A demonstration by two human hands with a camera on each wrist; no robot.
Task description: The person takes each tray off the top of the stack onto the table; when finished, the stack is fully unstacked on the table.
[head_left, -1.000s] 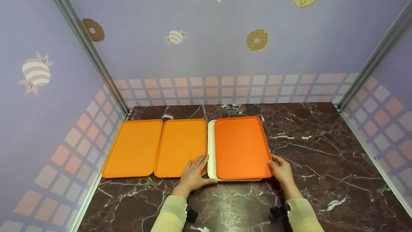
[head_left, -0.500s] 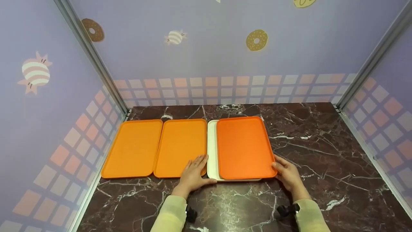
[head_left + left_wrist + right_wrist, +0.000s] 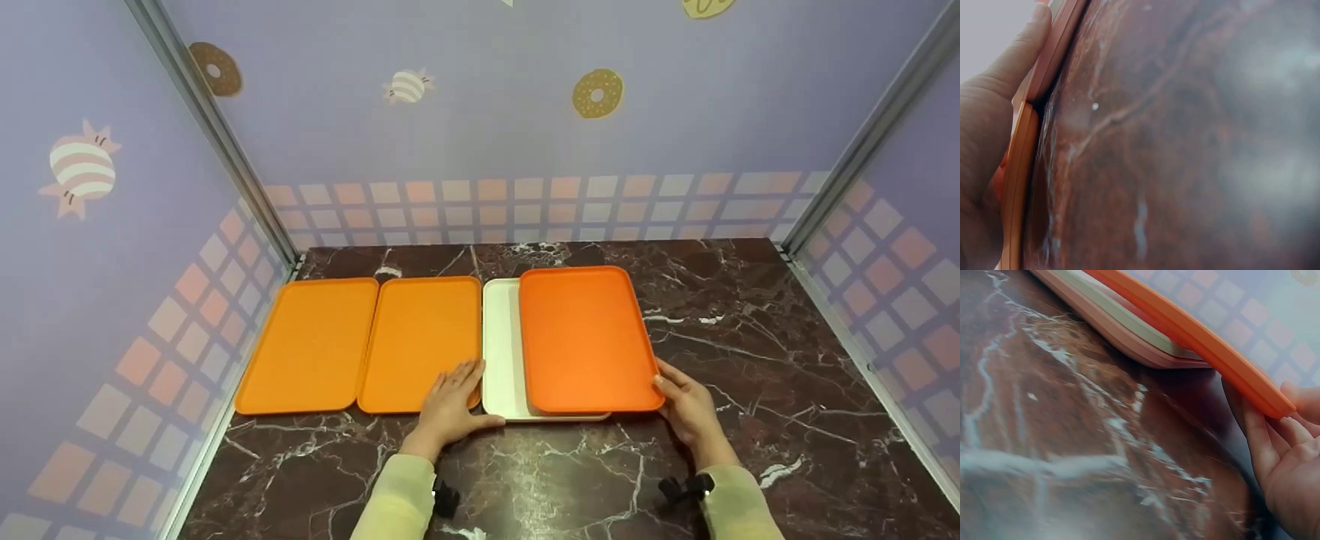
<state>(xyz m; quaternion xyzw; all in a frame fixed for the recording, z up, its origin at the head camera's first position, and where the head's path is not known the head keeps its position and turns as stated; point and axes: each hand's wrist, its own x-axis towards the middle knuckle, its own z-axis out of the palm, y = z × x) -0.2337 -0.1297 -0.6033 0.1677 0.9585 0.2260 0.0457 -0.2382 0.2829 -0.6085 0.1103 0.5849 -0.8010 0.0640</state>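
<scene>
My right hand (image 3: pixel 688 405) grips a bright red-orange tray (image 3: pixel 589 341) at its near right corner, thumb on top and fingers underneath. That tray is raised and overlaps a white tray (image 3: pixel 501 345), whose left strip shows. In the right wrist view a pinkish tray (image 3: pixel 1129 347) lies under the white one. My left hand (image 3: pixel 450 409) rests with fingers extended along the seam between the white tray and the middle orange tray (image 3: pixel 424 337). Its thumb touches the near edge of the white tray's stack.
A second orange tray (image 3: pixel 311 345) lies at the far left, side by side with the middle one. Dark marbled tabletop (image 3: pixel 750 330) extends to the right and in front. Patterned walls (image 3: pixel 495 150) enclose the back and sides.
The red-orange tray has slid right and lifted a little in my right hand, baring more of the white tray. My left hand stays where it was.
</scene>
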